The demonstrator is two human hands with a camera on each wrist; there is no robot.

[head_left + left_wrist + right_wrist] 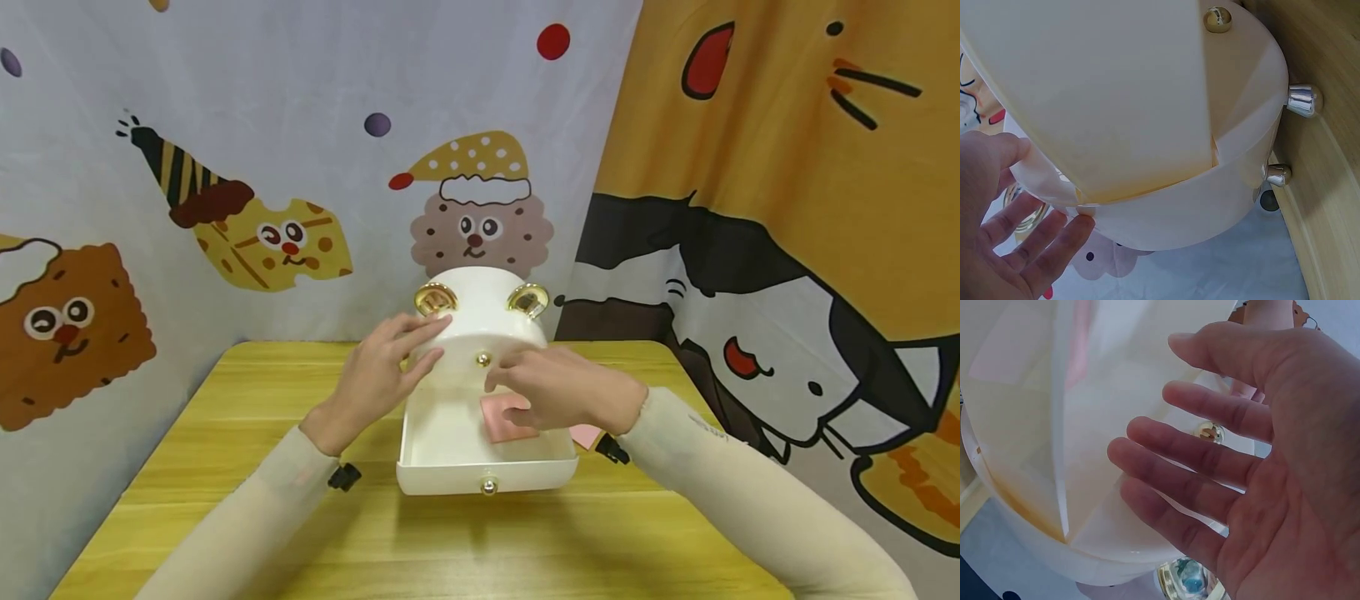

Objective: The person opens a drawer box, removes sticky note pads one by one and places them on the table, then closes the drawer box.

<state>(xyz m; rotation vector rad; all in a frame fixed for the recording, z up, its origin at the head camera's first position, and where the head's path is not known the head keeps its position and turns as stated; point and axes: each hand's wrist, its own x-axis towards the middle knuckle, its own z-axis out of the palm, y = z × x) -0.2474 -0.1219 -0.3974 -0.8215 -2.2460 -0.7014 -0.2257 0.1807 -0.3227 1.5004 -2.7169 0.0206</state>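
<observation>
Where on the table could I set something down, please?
On the table, bare patches lie before the drawer, between the left sleeve and right sleeve, and left of the left sleeve. Around the right hand it is crowded: a pink piece inside the drawer, another pink piece beside it.

On my feed, the box (487, 304) stands on the table (277, 425) before the backdrop (300, 108), drawer (442, 478) toward me. I see one piece (498, 427) in the drawer, a second piece (582, 435) right of it, the left hand (381, 365) at the box's left, the right hand (570, 387) above the drawer
</observation>
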